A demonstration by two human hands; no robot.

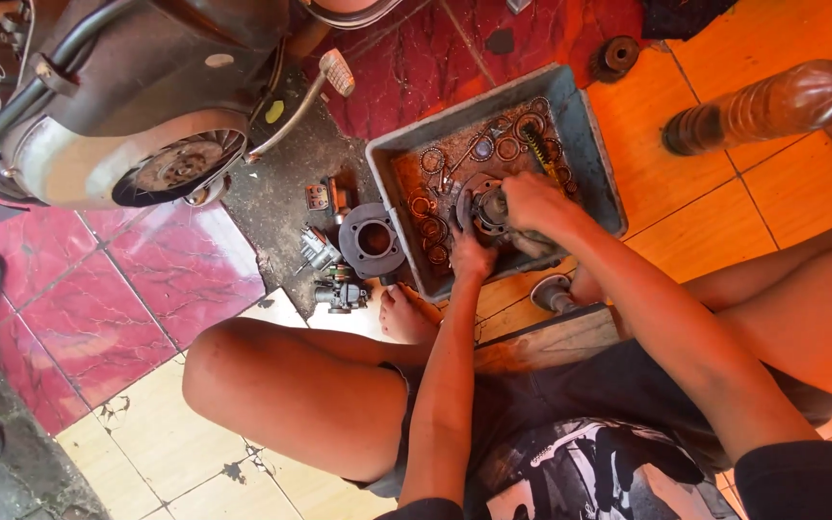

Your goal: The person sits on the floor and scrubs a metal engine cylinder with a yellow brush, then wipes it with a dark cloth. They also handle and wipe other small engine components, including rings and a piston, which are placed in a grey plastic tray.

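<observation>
Round metal engine part point(486, 205), disc-shaped, dark and oily, with a raised hub at its middle. It sits in the near half of my grey plastic tray point(597, 159), close to the near edge and directly ahead of both hands, its flat face turned up and its axis upright.

My right hand point(534, 204) lies over the part's right side, fingers curled down around it in a grip. My left hand point(471, 254) presses against the part's near rim from below, fingers closed upon it. The two hands are equally close, both in contact; the right covers more of it.

Around the part, toward the tray's far edge and left wall, lie thin rusty rings and washers point(512, 135) on an orange-stained floor, with a coiled spring point(537, 149) near the far right corner.

Outside the tray's left wall stands a finned cylinder block point(374, 239), matt grey with a round bore, and beside it a small carburettor point(341, 295). A brown plastic bottle point(763, 108) lies on the orange tiles to the right. The motorcycle engine cover point(127, 154), smooth and rounded, occupies the far left.
</observation>
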